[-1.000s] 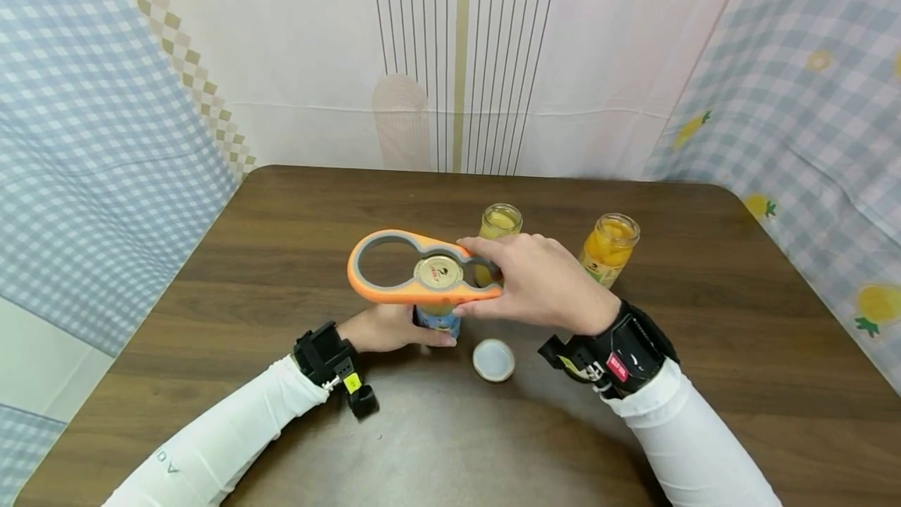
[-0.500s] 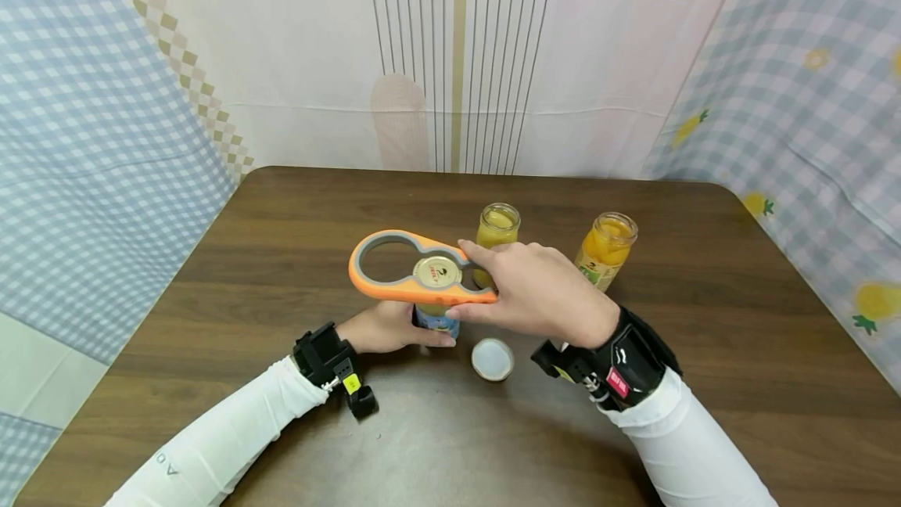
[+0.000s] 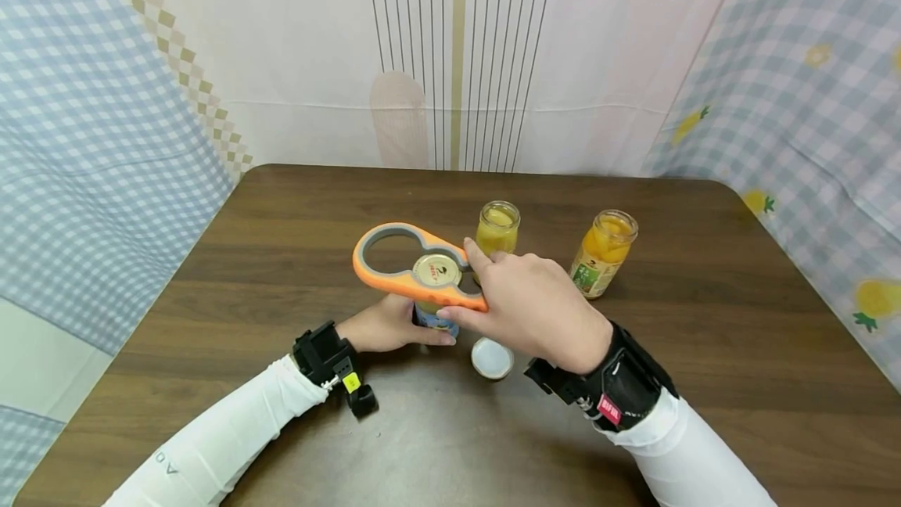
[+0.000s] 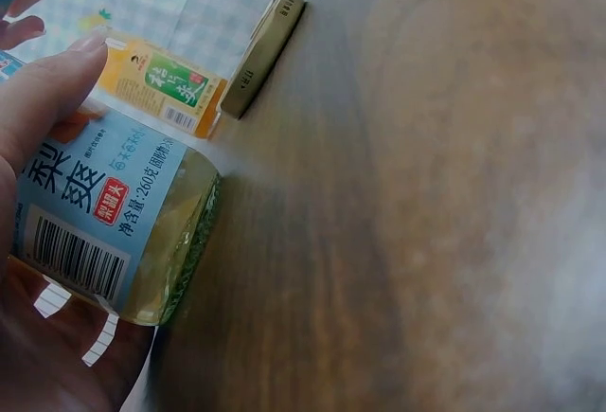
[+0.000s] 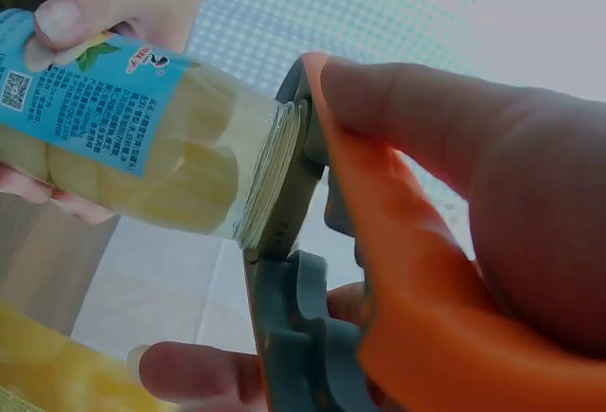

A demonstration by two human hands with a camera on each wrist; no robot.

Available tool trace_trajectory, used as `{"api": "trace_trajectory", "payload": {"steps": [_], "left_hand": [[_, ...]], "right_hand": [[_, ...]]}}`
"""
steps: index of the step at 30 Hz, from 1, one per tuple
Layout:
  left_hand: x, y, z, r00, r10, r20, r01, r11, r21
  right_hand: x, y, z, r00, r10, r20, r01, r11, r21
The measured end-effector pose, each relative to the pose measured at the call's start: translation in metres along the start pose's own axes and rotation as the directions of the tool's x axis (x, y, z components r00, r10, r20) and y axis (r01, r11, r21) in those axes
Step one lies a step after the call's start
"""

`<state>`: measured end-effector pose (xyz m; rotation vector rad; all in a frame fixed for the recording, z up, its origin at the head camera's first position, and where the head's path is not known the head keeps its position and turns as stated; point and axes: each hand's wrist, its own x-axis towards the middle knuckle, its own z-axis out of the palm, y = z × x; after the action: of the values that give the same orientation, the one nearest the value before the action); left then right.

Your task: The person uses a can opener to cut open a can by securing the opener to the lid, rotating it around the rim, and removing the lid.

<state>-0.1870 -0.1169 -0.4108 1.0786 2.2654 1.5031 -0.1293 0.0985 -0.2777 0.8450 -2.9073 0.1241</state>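
Head view bright; sheen on worktop below left hand, soft shadow below right hand. Left wrist view: dimmer, worktop blurred. Right wrist view: backdrop washed out above hand.

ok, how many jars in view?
3. A blue-labelled jar gripped by the left hand; an open pale-yellow jar beyond the right hand, partly hidden by it; an open orange-yellow jar farther right. No other jar shows.
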Motion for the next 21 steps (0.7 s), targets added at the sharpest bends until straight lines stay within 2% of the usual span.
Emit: {"api": "trace_trajectory", "payload": {"steps": [6,14,21], "left_hand": [[0.0000,-0.0037,-0.0020,1.000,-0.007,0.029,0.008,0.999,-0.035],[-0.0004,-0.0041,-0.0033,0.996,-0.071,0.050,0.075,0.993,-0.086],[-0.0005,-0.0043,-0.0035,0.997,-0.070,0.043,0.073,0.995,-0.068]], "right_hand": [[0.0010,0.0007,0.0020,1.000,-0.009,-0.017,0.009,1.000,0.017],[0.0012,0.0045,0.0043,0.996,-0.061,-0.072,0.062,0.998,0.013],[0.0021,0.0051,0.0024,0.997,-0.057,-0.042,0.059,0.997,0.041]]}}
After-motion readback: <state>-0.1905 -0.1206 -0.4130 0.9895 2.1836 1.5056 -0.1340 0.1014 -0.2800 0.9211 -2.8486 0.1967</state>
